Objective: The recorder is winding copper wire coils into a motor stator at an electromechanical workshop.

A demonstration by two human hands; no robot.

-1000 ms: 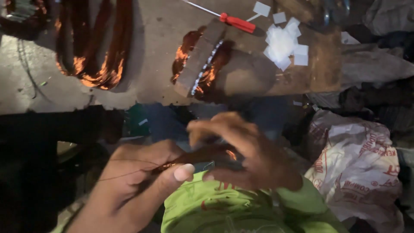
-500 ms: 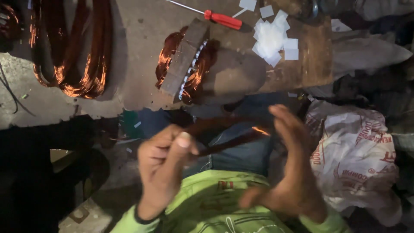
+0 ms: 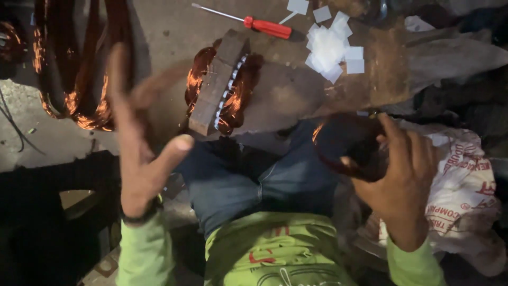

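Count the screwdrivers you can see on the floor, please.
1. A red-handled screwdriver lies at the top of the view, beside the pile of white paper squares and above the copper-wound stator. Others may be hidden in the dark edges.

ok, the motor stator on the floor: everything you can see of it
The stator is a grey ring of stacked metal, tipped on edge, with a row of pale slot teeth showing on its inner face. Shiny copper windings bulge out on both sides. It rests on the concrete floor above the person's knees; neither hand touches it.
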